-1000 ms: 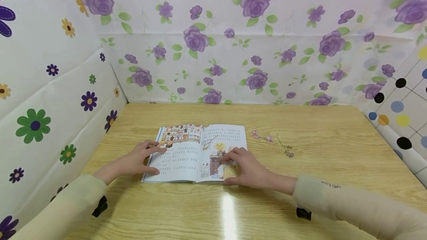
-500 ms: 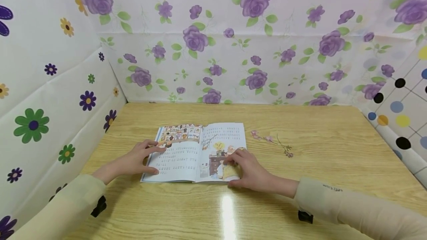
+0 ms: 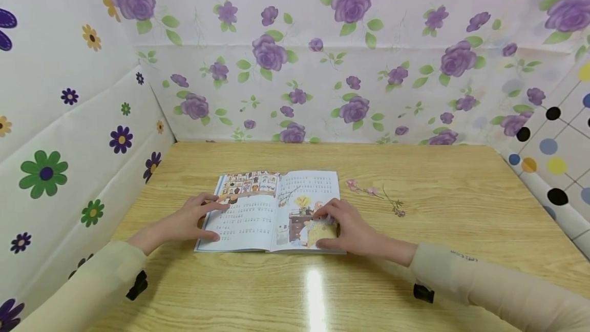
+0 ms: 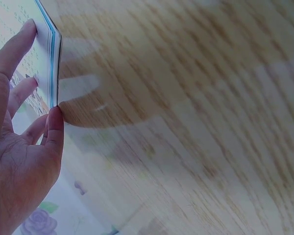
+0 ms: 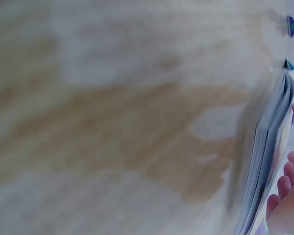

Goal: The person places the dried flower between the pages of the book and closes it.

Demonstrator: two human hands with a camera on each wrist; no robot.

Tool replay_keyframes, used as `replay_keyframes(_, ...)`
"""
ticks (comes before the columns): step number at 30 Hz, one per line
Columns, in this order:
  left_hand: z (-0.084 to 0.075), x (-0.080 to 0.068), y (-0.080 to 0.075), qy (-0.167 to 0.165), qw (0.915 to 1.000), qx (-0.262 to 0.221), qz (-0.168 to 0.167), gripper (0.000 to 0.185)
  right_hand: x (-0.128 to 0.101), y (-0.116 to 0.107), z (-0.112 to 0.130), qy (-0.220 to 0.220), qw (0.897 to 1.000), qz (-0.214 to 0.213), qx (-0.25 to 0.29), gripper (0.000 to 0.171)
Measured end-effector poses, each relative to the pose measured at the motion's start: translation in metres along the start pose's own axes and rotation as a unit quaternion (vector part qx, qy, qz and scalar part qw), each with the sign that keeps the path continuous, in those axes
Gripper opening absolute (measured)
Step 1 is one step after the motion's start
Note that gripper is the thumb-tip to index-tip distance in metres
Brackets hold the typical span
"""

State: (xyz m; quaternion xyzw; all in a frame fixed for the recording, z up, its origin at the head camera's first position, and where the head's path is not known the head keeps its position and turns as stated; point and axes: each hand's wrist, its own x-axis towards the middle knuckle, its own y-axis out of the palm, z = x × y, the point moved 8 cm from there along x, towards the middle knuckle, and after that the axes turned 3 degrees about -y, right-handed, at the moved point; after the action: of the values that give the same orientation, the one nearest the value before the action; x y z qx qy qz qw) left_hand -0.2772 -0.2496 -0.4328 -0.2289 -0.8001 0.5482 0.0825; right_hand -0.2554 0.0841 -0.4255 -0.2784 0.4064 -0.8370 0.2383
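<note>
Head view: an open book (image 3: 269,211) on the desk (image 3: 415,270) is pinned under the flat left hand (image 3: 191,219) while its outer page, best lifted singly, is pinched by the right hand (image 3: 348,229).

The open book (image 3: 269,211) has white pages with rows of small dark print, colourful picture blocks at the upper left page, and a blue-striped edge. It lies on a light wood-grain table (image 3: 438,229); beige sleeves (image 3: 484,281) show at the lower corners
</note>
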Motion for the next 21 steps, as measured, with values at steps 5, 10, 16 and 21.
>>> replay_keyframes(5,0.001,0.000,0.001,0.001,1.0000,0.002,-0.001,0.070,0.009,-0.009,-0.018,0.004,1.000,-0.012,-0.003,0.051)
replay_keyframes(10,0.000,0.000,0.000,0.002,1.0000,0.002,-0.002,0.070,0.018,-0.016,-0.037,0.014,0.999,-0.018,-0.023,0.058)
replay_keyframes(16,-0.001,-0.001,0.000,0.001,1.0000,0.006,-0.001,0.070,0.031,-0.024,-0.063,0.042,0.998,-0.011,-0.051,0.065)
replay_keyframes(21,-0.001,0.000,0.000,0.001,1.0000,0.007,-0.005,0.071,0.044,-0.028,-0.085,0.075,0.994,0.024,-0.077,0.077)
